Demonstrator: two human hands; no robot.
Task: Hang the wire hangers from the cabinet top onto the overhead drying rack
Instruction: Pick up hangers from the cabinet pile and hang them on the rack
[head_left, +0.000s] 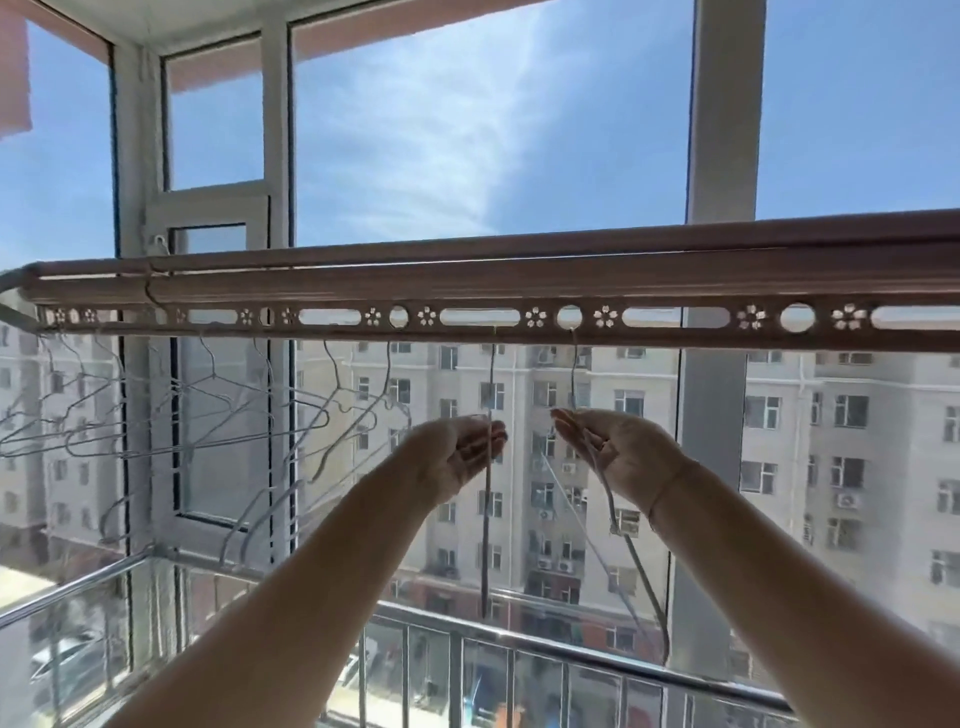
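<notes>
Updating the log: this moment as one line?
hooking hangers | left hand holds left hanger, hook in rack slot | right hand holds right hanger, hook in round hole | other hangers hung at left

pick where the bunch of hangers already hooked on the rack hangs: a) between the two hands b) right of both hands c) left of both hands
c: the bunch of wire hangers dangles from the drying rack out past the left hand, on the side away from the right hand.
</notes>
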